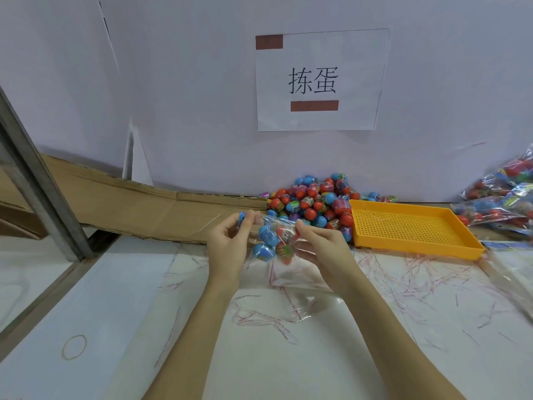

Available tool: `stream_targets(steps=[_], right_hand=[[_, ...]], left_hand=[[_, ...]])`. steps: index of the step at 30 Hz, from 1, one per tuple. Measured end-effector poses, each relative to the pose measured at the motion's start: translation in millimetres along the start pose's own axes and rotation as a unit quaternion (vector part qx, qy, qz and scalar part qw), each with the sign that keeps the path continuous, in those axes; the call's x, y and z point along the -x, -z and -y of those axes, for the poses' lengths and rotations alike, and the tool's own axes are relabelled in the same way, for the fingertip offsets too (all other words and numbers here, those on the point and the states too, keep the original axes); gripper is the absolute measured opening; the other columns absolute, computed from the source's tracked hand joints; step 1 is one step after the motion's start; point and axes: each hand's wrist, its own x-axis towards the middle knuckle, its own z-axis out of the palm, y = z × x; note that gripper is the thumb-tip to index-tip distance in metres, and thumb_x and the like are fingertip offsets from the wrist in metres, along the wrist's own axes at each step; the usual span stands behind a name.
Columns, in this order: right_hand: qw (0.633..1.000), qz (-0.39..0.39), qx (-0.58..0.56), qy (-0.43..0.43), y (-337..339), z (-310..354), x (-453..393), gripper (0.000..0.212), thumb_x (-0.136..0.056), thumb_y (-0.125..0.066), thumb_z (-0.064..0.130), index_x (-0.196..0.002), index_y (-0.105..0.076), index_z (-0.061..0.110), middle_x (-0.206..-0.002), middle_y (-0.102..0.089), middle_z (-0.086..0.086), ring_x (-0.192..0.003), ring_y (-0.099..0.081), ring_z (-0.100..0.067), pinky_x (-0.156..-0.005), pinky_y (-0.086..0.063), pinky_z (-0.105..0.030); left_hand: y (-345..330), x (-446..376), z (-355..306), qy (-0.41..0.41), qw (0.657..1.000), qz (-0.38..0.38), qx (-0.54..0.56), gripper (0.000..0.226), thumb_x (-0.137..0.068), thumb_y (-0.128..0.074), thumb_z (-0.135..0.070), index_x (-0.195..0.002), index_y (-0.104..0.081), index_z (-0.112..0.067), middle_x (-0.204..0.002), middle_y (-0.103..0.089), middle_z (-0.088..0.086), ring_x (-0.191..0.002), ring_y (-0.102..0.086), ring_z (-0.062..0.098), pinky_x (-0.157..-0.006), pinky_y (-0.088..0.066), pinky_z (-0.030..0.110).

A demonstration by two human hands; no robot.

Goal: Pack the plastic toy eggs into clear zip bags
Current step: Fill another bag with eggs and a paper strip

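A clear zip bag (277, 241) hangs between my two hands above the white table, holding several blue and red toy eggs (266, 236). My left hand (230, 241) pinches the bag's top left edge, with a blue part showing by the fingertips. My right hand (320, 243) pinches the top right edge with thumb and fingers. Behind the bag, a heap of loose red, blue and purple eggs (314, 202) lies against the wall.
An orange perforated tray (412, 226) sits right of the heap. Filled bags (507, 197) are stacked at the far right. Flattened cardboard (138, 209) lies at the back left beside a metal post (37, 180). Red-printed strips (403, 281) and a rubber band (74, 346) lie on the table.
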Motion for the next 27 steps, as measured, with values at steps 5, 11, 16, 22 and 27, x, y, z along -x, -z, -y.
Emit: stream_targets(steps=[5,11,16,22,27], right_hand=[[0.999,-0.014,-0.031,0.009,-5.4,3.7,3.0,0.026,-0.101,-0.061,0.027,-0.105,-0.077,0.007,-0.098,-0.079,-0.005,-0.087,-0.074,-0.016,-0.072,-0.057,-0.022],[0.999,0.051,-0.001,-0.002,-1.1,6.2,4.1,0.034,-0.095,-0.065,0.040,-0.109,-0.078,0.012,-0.104,-0.078,-0.005,-0.085,-0.073,-0.015,-0.076,-0.057,-0.025],[0.999,0.022,0.031,0.000,-3.3,6.4,4.2,0.037,-0.090,-0.067,0.049,-0.100,-0.080,0.016,-0.095,-0.078,-0.003,-0.084,-0.074,-0.015,-0.074,-0.059,-0.026],[0.999,-0.036,0.023,-0.011,-3.8,3.4,2.1,0.013,-0.093,-0.073,0.019,-0.092,-0.080,0.008,-0.090,-0.078,-0.008,-0.090,-0.070,-0.021,-0.083,-0.059,-0.032],[0.996,-0.080,-0.031,-0.033,-7.7,4.0,1.0,0.013,-0.091,-0.075,0.017,-0.094,-0.079,0.005,-0.090,-0.079,-0.007,-0.094,-0.071,-0.021,-0.080,-0.058,-0.028]], left_hand=[[-4.6,3.0,2.8,-0.032,0.999,-0.018,-0.017,0.023,-0.104,-0.060,-0.033,-0.096,-0.076,-0.018,-0.086,-0.078,-0.002,-0.079,-0.076,0.019,-0.062,-0.062,0.030],[0.1,2.6,2.9,-0.108,0.990,-0.015,-0.090,0.024,-0.104,-0.061,-0.028,-0.082,-0.066,-0.021,-0.065,-0.063,-0.013,-0.061,-0.059,0.004,-0.056,-0.049,0.019],[2.9,1.1,3.1,-0.134,0.983,-0.027,-0.122,0.023,-0.102,-0.064,-0.029,-0.081,-0.067,-0.021,-0.064,-0.061,-0.016,-0.062,-0.056,0.003,-0.055,-0.048,0.020],[1.8,2.9,2.8,-0.152,0.978,-0.022,-0.140,0.011,-0.101,-0.066,-0.023,-0.097,-0.076,-0.019,-0.081,-0.073,-0.010,-0.079,-0.067,0.001,-0.063,-0.050,0.011],[-3.3,7.0,2.8,-0.155,0.977,-0.020,-0.146,0.012,-0.102,-0.064,-0.023,-0.093,-0.071,-0.023,-0.079,-0.068,-0.025,-0.077,-0.063,-0.006,-0.061,-0.048,0.008]])
